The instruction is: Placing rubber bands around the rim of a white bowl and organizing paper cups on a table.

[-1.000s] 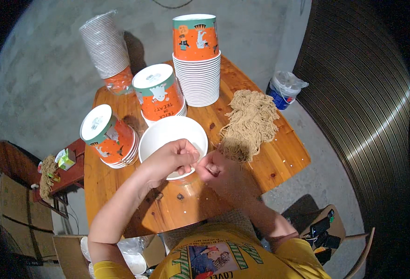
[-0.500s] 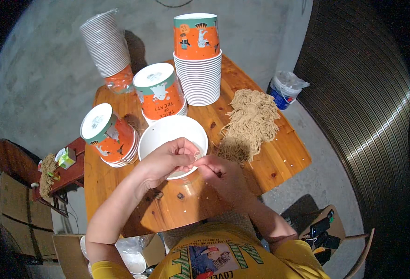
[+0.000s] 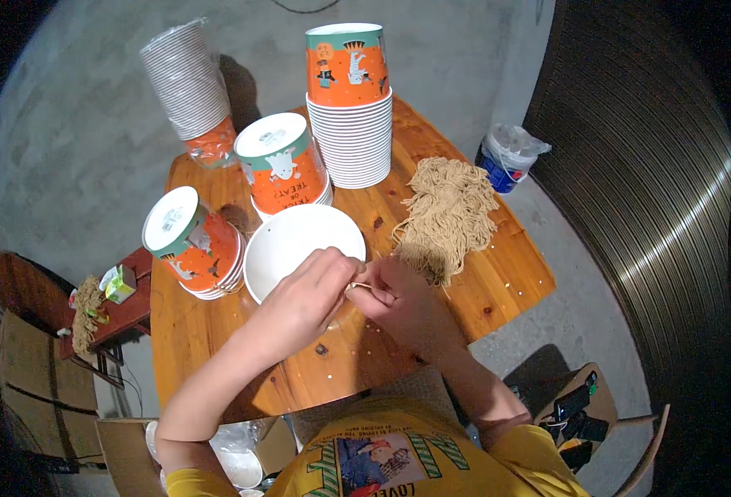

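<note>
My left hand [image 3: 309,291] and my right hand [image 3: 403,305] meet over the near right rim of an open white paper bucket [image 3: 295,244]. A short piece of pale cord [image 3: 369,287] shows between them and runs across the fingers of my right hand. Both hands are closed in a pinch, the left with its back turned up and its fingertips partly hidden. Just beyond my right hand lies a loose heap of tan cord [image 3: 448,207] on the wooden table.
Upside-down orange buckets stand nested in a left stack [image 3: 204,248], a middle stack [image 3: 287,178] and a tall stack [image 3: 353,124] on the table [image 3: 498,286]. A plastic-wrapped stack [image 3: 185,83] leans at the back left. A lidded pail [image 3: 506,161] stands on the floor.
My left hand has rolled over so its back faces up, and it has drawn slightly nearer to me. More of the cord shows across my right hand's fingers.
</note>
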Motion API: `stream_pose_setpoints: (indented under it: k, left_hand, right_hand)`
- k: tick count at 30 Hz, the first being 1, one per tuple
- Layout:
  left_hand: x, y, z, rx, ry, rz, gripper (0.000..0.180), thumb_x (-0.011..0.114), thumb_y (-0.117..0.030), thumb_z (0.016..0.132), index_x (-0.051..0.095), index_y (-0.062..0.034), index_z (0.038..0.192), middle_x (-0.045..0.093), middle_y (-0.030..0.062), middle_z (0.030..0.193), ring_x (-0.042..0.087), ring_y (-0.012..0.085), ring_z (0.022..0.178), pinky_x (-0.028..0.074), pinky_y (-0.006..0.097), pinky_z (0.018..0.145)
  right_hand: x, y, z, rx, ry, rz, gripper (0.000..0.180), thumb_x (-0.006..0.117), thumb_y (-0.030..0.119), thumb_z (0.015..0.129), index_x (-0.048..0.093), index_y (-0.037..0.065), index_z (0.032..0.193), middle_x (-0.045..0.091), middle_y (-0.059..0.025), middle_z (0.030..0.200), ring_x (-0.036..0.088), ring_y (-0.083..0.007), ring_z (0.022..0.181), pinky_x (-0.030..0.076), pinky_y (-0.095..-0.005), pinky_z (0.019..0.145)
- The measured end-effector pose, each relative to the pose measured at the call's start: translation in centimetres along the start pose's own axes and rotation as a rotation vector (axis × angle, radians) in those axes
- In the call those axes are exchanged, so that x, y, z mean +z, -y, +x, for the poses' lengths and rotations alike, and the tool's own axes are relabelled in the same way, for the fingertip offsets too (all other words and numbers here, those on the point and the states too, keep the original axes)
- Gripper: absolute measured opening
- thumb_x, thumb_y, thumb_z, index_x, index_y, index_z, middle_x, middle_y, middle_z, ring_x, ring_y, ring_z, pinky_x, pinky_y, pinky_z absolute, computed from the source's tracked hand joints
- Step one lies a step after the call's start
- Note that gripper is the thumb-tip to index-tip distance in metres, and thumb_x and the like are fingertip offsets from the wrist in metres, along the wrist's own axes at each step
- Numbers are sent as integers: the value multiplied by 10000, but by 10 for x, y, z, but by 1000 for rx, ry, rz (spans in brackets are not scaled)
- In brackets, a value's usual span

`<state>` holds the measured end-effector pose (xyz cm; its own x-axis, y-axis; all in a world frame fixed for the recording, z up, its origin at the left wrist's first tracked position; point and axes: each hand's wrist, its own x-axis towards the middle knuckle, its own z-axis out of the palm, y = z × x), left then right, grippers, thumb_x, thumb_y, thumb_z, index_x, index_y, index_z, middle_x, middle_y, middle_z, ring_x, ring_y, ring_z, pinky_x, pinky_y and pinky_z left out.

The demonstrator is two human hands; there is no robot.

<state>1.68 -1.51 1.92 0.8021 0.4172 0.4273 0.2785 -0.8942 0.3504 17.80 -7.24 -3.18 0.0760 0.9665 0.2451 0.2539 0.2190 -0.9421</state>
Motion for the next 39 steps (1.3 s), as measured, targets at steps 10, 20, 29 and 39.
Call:
stream_pose_setpoints:
  k: [10,20,29,39]
  left_hand:
    - [-2,7,-5,-141,31,-252,288,542,35,808,502,-39,1084,456,132,964,529,286,834,450,356,746]
    - [1,9,-8,-272,36,-219,150,574,14,783,553,30,930,445,126,935,524,241,786,452,331,709]
    - [2,-1,-5,-231,-11,-188,140,562,25,775,522,40,908,428,146,950,527,290,816,461,356,720]
    - [2,0,-8,-126,4,33,219,595,18,752,481,32,938,405,170,999,549,352,862,475,425,721]
  right_hand:
    - [10,-12,0,-107,-153,-37,85,638,66,799,565,47,761,396,38,551,353,-39,522,340,-231,476]
    - [13,-18,-2,-101,-89,-33,61,621,59,820,566,59,796,371,80,567,327,-9,528,298,-213,461]
    - [12,-11,-5,-36,-131,-4,57,627,53,821,571,47,827,432,80,597,352,-2,544,300,-198,464]
    - [20,-18,-8,-103,-68,67,63,597,7,833,550,50,836,398,92,595,338,7,527,284,-190,454]
